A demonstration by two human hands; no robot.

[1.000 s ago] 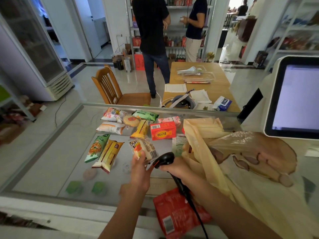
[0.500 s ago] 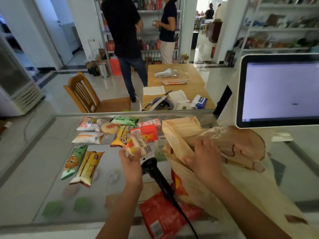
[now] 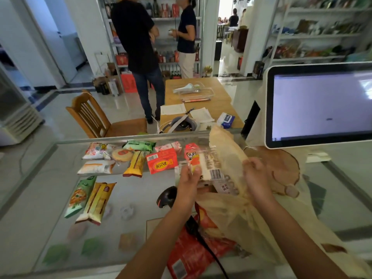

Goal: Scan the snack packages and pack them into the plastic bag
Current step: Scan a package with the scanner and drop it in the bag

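Hold snack (image 3: pixel 201 162) pinched in left hand (image 3: pixel 189 178), centre frame. Grip bag (image 3: pixel 227 156) rim in right hand (image 3: pixel 256 174), mouth apparently open. Slide snack in edge-first, clear of scanner (image 3: pixel 167 196).

Beyond the glass counter (image 3: pixel 30 198) we see a wooden chair (image 3: pixel 94 117) at far left and, to its right, a wooden table (image 3: pixel 223 93) bearing a clear tray (image 3: pixel 193 91), loose papers (image 3: pixel 173 109) and a blue-and-white pack (image 3: pixel 227 119). Two people (one in jeans (image 3: pixel 136 41), one in pale trousers (image 3: pixel 186 37)) stand farther back by shelves. A lit screen (image 3: pixel 322 105) occupies the right.
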